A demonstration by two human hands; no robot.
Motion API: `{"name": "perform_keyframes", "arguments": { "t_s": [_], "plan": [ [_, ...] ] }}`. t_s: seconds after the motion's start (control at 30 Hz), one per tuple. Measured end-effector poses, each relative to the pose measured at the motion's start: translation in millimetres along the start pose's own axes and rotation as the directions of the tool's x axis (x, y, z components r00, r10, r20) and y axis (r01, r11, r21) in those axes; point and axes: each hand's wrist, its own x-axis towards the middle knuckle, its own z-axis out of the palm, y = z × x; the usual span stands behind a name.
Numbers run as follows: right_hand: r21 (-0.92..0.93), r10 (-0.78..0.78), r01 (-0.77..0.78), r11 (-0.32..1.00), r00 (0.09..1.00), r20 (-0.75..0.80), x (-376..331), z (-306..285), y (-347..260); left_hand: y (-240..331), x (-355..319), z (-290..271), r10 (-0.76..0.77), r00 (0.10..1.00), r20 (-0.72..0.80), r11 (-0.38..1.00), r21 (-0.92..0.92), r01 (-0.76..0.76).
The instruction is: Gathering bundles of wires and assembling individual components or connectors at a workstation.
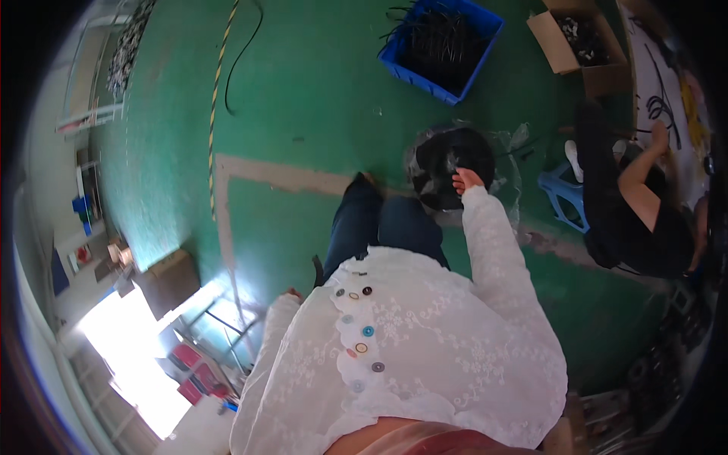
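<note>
My right hand (468, 180) is closed, its fingers curled, over a round black bundle (464, 150) on the floor. Clear plastic film (509, 144) lies loosely around the bundle. What the fingers pinch, if anything, is too small to make out. My left hand (293, 294) hangs low beside my hip, mostly hidden by the white sleeve, so its fingers do not show. Close to it a short dark strip (318, 271) sticks out beside my leg; whether the hand holds it is unclear.
Ahead stands a blue crate (453, 95) of thin black strips, with an open cardboard box (547, 42) to its right. A co-worker (644, 220) sits at a table on the right, near a blue stool (563, 189). Striped tape (218, 91) runs along the green floor.
</note>
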Motion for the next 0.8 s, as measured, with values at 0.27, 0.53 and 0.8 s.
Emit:
{"name": "perform_keyframes", "arguments": {
  "t_s": [0.27, 0.53, 0.8],
  "plan": [
    [-0.018, 0.062, -0.066, 0.998, 0.984, -0.169, 177, 62, -81, 408, 540, -199, 0.100, 0.988, 0.118, 0.752, -0.659, 0.003],
    [-0.139, -0.040, 0.022, 0.990, 0.991, -0.128, 425, 163, -240, 776, 696, 1, 0.280, 0.592, 0.756, 0.650, -0.603, 0.462],
    [0.057, -0.081, 0.116, 0.992, 0.900, -0.428, 764, 120, -365, 1023, 907, 149, 0.172, 0.697, 0.696, 0.236, -0.716, 0.657]
  ]
}}
